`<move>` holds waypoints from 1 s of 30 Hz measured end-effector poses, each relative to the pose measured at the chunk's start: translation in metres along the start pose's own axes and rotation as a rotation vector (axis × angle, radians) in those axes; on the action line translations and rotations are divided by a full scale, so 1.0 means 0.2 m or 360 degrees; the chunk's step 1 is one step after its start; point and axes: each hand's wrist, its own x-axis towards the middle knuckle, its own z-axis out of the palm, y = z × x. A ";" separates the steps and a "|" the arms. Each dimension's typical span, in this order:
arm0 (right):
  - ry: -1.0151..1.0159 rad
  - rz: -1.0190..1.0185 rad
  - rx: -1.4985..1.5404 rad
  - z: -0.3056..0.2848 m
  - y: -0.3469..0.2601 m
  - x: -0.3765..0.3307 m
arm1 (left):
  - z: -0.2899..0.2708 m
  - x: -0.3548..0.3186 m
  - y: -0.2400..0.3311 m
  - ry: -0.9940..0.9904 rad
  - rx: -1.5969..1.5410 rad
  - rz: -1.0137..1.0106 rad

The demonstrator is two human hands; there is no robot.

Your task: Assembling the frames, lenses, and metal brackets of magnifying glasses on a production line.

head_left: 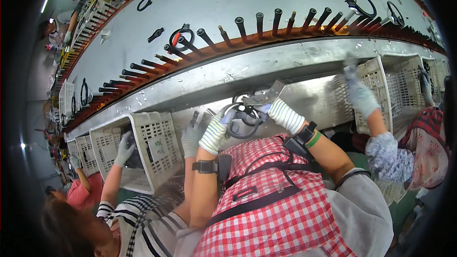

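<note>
I record the black ring-shaped part directly between the two gloved hands, above the steel work surface and in front of the apron. From my view, the left hand is at its left side, fingers curled in and thumb closed against it; I judge this to be a firm hold. The right hand comes in from the opposite side, fingers bent inward, the tips at the part's right edge. I cannot tell whether they grip it or only touch it.

The governing relation is at the upper right: a flat grey strip lies just beyond the ring, its long axis slanting upward to the right, past the right fingertips. The right hand is the nearer to this strip. Whether strip and ring are joined I cannot establish; their meeting point is cluttered.
</note>
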 end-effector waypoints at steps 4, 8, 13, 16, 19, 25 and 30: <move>0.0202 0.0207 0.0258 0.07 -0.07 -0.06 | 0.07 -0.07 -0.07 0.0376 0.1987 0.0926; 0.0173 0.0277 0.0341 0.21 -0.14 -0.14 | 0.25 -0.18 -0.01 0.0235 0.2614 0.0552; 0.0146 -0.0059 -0.0198 0.22 -0.06 -0.13 | 0.08 -0.26 -0.08 0.0389 0.1545 0.0530; 0.0181 -0.0323 -0.0313 0.19 -0.05 -0.15 | -0.02 -0.37 -0.15 0.0152 -0.0062 0.0268; 0.0152 -0.0253 -0.0436 0.22 -0.04 -0.17 | 0.05 -0.48 -0.12 -0.0234 -0.0603 0.0454; -0.0246 -0.0102 0.0233 0.33 -0.30 -0.25 | 0.01 -0.56 -0.05 -0.0166 -0.1106 0.0235; -0.0537 0.0256 0.0284 0.27 -0.30 -0.26 | -0.05 -0.61 -0.06 -0.0188 -0.1320 0.0167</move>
